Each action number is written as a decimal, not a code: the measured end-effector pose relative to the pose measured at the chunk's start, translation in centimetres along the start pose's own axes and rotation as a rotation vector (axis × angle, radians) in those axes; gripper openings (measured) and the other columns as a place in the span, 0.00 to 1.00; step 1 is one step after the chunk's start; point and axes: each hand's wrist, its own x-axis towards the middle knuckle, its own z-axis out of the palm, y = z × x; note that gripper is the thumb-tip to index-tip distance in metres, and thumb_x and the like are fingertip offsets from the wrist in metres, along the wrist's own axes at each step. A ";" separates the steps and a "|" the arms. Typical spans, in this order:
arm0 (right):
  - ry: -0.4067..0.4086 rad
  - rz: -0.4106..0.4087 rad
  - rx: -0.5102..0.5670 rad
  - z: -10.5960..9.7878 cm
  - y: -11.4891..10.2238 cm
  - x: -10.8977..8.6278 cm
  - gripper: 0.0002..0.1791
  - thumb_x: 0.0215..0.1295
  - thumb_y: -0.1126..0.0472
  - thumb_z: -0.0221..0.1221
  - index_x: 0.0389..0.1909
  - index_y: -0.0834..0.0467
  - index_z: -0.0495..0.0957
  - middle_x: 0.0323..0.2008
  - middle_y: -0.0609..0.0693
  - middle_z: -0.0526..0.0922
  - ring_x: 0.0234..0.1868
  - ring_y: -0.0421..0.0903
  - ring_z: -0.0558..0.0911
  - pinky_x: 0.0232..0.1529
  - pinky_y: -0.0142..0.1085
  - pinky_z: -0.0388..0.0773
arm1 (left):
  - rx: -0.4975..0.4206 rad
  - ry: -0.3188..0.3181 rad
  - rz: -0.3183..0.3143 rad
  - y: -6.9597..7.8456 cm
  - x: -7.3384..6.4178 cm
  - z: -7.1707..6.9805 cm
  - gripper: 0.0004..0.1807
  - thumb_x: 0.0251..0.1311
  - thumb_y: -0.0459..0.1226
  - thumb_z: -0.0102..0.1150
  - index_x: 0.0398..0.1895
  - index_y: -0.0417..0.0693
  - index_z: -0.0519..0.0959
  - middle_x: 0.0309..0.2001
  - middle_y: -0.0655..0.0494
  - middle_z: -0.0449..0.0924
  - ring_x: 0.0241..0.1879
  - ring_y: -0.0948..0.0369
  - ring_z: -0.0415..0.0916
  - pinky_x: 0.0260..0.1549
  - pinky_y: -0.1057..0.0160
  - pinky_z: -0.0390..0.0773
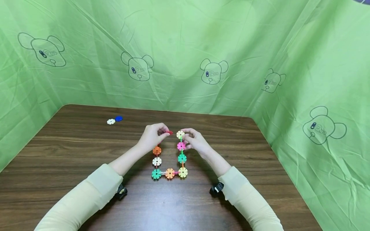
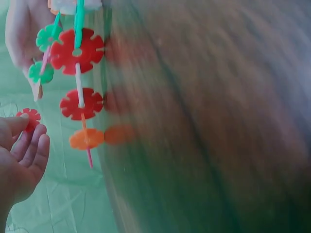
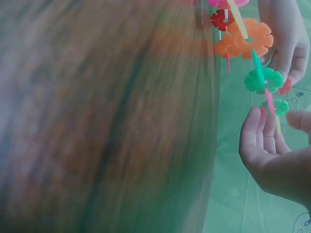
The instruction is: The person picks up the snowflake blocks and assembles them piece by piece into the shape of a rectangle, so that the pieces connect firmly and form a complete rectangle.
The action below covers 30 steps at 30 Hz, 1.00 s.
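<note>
Notched plastic linking discs form a U-shaped chain (image 1: 170, 173) on the wooden table, in green, orange, white, yellow and pink. My left hand (image 1: 154, 136) pinches a loose red notched disc (image 2: 30, 119) between thumb and fingertips, above the chain's left arm and apart from it. In the head view this hand hides the far end of that arm. My right hand (image 1: 198, 143) has its curled fingers round the far end of the right arm, by the cream disc (image 1: 180, 134) and pink disc (image 1: 181, 146). In the right wrist view its fingertips meet a green disc (image 3: 279, 107).
A white disc (image 1: 111, 121) and a blue disc (image 1: 118, 118) lie together at the back left of the table (image 1: 231, 134). Green cloth (image 1: 179, 38) with printed bear heads surrounds the table's back and sides.
</note>
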 end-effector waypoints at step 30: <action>0.095 -0.078 0.018 0.5 -0.3 0.5 0.09 0.60 0.73 0.57 0.41 0.71 0.77 0.24 0.51 0.82 0.21 0.41 0.80 0.26 0.32 0.81 | 0.122 0.042 0.214 1.5 0.1 1.4 0.02 0.52 0.34 0.68 0.25 0.46 0.86 0.26 0.57 0.85 0.25 0.66 0.80 0.24 0.69 0.78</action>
